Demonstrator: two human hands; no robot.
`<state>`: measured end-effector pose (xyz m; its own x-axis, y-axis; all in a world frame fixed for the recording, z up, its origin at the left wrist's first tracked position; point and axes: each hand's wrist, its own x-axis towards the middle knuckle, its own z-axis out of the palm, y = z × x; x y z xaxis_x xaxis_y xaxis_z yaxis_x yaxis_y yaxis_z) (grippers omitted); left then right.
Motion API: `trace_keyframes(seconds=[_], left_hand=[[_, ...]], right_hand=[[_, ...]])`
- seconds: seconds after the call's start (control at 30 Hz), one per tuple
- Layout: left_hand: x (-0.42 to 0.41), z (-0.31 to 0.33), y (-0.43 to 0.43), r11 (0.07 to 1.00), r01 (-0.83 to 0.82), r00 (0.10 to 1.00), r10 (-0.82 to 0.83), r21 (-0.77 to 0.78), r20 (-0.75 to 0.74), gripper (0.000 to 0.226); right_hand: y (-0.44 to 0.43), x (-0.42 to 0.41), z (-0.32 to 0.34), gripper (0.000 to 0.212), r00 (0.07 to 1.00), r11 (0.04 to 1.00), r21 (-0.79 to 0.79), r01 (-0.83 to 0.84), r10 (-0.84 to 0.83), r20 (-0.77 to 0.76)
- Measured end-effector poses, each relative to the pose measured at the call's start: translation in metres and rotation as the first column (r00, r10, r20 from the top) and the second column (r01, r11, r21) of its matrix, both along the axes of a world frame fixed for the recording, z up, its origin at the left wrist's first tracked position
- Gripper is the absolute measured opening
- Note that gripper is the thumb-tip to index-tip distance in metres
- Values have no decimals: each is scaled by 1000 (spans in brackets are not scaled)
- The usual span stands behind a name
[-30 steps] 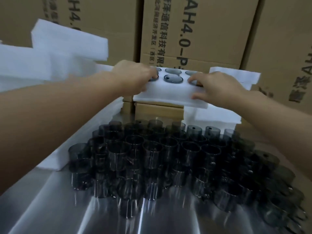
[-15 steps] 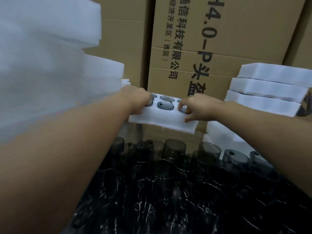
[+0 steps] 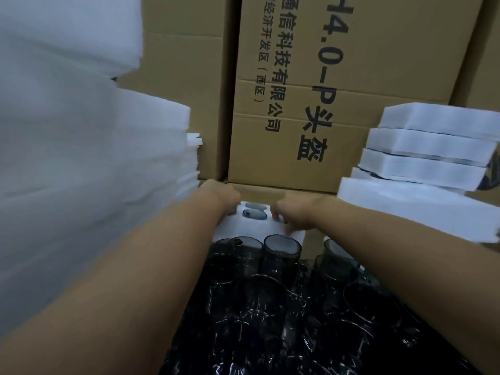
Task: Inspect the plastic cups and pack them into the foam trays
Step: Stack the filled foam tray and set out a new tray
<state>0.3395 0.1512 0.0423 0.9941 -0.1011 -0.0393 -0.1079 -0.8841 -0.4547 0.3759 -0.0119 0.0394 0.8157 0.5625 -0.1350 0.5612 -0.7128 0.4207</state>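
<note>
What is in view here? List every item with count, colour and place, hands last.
foam tray: one, white, centre, held in front of the boxes
packed cups: a few showing, dark grey, in the tray's holes
loose plastic cups: many, smoky dark, heaped in the foreground
foam tray stack: about five, white, right side
foam sheets: a blurred pile, white, left side
cardboard boxes: several, brown with black print, behind everything
left hand: one, holds the tray's left end
right hand: one, pinches the tray's right end
</note>
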Motion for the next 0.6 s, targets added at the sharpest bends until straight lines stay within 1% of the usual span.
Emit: trace_keyframes(seconds=[0.1, 0.17, 0.2, 0.27, 0.3, 0.37, 0.4, 0.43, 0.47, 0.5, 0.53, 0.57, 0.6], left_hand=[[0, -9, -1, 990, -72, 992, 58, -119, -111, 38], [-6, -7, -2, 987, -93, 991, 80, -129, -106, 36], [-10, -3, -2, 988, -94, 992, 82, -123, -97, 37], [-19, 8, 0, 992, -77, 991, 64, -105, -116, 35], [-24, 14, 0, 993, -64, 990, 50, -99, -134, 33], [-37, 26, -1, 990, -18, 992, 1, -137, -127, 32], [-46, 32, -3, 983, 16, 994, -36, -184, -106, 32], [-56, 38, -7, 969, 61, 994, -79, -238, -69, 32], [-66, 43, -12, 950, 112, 992, -122, -292, -15, 30], [-77, 46, -17, 925, 165, 986, -159, -342, 47, 29], [-88, 47, -24, 901, 208, 978, -183, -382, 101, 27], [-100, 48, -31, 880, 240, 970, -196, -410, 146, 26], [-112, 46, -38, 864, 268, 961, -206, -426, 186, 24]], right_hand=[[-1, 1, -5, 34, 990, 996, 29, 87, -83, -110], [-3, -5, -2, 37, 983, 992, 29, 119, -114, -141], [-5, -9, 3, 38, 982, 990, 58, 125, -115, -152], [-12, -23, 19, 36, 988, 976, 190, 105, -81, -134], [-19, -33, 30, 34, 995, 955, 287, 70, -46, -89], [-38, -52, 53, 32, 997, 856, 515, -31, -8, 73], [-51, -62, 64, 34, 980, 785, 612, -100, -27, 195], [-66, -70, 72, 37, 940, 710, 681, -180, -79, 331], [-86, -75, 79, 40, 886, 659, 718, -224, -170, 432], [-108, -80, 83, 44, 845, 648, 741, -176, -287, 452], [-129, -84, 82, 48, 828, 681, 732, 10, -416, 376], [-148, -89, 78, 54, 810, 730, 622, 282, -529, 253], [-162, -90, 68, 59, 775, 743, 436, 508, -616, 145]])
